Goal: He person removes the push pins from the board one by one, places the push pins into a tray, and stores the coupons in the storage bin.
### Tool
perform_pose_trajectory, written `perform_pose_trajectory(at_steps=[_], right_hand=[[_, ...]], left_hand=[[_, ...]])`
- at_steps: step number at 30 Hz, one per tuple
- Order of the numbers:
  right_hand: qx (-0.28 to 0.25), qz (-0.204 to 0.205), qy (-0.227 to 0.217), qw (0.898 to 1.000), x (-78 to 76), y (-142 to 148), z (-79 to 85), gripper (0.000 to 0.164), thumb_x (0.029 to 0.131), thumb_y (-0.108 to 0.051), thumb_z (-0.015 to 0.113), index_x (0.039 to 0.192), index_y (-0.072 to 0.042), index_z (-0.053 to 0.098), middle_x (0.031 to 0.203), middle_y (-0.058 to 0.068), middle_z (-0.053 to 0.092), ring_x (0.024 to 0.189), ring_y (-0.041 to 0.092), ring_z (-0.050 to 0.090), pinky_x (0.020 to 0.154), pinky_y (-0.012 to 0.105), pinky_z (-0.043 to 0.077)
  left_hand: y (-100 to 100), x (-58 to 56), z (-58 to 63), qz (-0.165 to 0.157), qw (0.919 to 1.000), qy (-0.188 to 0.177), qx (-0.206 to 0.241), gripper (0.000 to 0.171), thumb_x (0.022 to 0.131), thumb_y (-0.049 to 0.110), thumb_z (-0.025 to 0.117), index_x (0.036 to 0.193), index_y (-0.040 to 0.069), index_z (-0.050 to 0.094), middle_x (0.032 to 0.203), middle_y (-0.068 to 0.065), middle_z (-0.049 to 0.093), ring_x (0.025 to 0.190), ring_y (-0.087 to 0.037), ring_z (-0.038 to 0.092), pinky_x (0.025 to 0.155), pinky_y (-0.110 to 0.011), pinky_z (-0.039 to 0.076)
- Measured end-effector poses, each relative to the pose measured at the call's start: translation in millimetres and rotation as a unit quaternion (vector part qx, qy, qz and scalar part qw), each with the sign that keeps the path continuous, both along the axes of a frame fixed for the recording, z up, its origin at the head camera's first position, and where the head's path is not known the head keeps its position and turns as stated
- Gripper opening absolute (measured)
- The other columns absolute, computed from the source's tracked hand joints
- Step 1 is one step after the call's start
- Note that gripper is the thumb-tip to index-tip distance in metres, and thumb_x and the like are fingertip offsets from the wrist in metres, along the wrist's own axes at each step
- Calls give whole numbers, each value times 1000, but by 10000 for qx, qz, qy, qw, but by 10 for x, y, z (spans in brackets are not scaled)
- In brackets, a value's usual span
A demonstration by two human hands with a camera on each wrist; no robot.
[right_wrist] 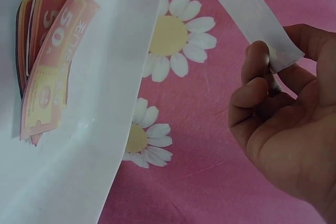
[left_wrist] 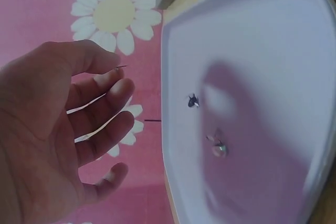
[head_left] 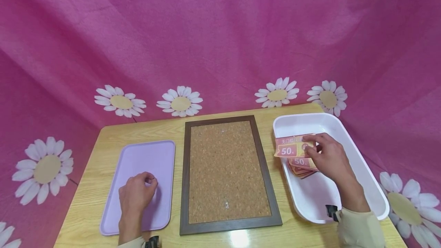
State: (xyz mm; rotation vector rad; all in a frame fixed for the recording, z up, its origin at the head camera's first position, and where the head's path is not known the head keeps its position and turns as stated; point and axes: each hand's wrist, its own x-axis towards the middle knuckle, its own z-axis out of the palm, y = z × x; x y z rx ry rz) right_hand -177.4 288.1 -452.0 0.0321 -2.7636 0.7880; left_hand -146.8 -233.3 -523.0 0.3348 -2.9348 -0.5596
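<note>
Over the purple tray [head_left: 162,209], my left hand [head_left: 137,191] pinches a small pin [left_wrist: 122,67] between thumb and index finger; only its thin point shows in the left wrist view. A dark little pin [left_wrist: 193,100] and a clear, shiny one [left_wrist: 219,149] lie on the tray below. My right hand [head_left: 329,158] holds a red and yellow coupon [head_left: 287,150] marked 50 by its right end, above the white bin [head_left: 365,186]. More coupons [right_wrist: 55,56] lie in a loose stack on the bin's floor. The held coupon's pale back faces the right wrist view.
Between tray and bin lies a cork board [head_left: 227,171] with a dark brown frame [head_left: 186,186]. Small shiny spots show near its top and bottom. The wooden table [head_left: 89,171] ends at a pink curtain [head_left: 220,41] with daisies.
</note>
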Motion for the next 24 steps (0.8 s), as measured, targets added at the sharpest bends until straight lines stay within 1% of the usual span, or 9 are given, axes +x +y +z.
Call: perform_pose_trajectory(at_steps=[5,11,17,20,24], right_hand=[[-24,-177,-79,9998,-36,86,-63,29,85,-11,63,114,-9,68,105,10,63,76,18,54,61,30,37],[-222,-387,-488,9978,-66,189,-140,34,86,-12,62,120,-8,65,109,16,59,83,23,52,64,32,36],[-291,-591,-728,9952,-102,274,-225,38,88,-13,58,125,-7,61,111,18,55,83,24,52,63,31,36],[-445,-613,-943,9927,-124,299,-268,39,89,-14,55,127,-6,59,114,19,54,85,26,51,63,31,37],[-707,-627,-1477,9845,-163,319,-338,41,92,-15,54,132,-7,55,122,20,50,92,29,49,65,31,38]], left_hand=[[-92,16,-35,110,9997,-215,-32,20,82,26,59,90,13,73,80,-4,70,81,-31,63,68,-49,42],[-174,44,-50,211,9987,-459,-29,22,83,26,58,92,12,72,81,-5,71,81,-31,65,67,-49,43],[-215,37,-43,185,9985,-514,-10,23,84,25,57,95,11,72,85,-6,71,84,-31,65,71,-51,43],[-226,55,-57,222,9980,-592,-6,24,83,24,56,96,11,72,87,-8,72,85,-32,64,72,-52,43],[-246,101,-100,309,9967,-756,13,24,83,23,55,95,11,72,84,-6,71,82,-30,64,70,-50,43]])
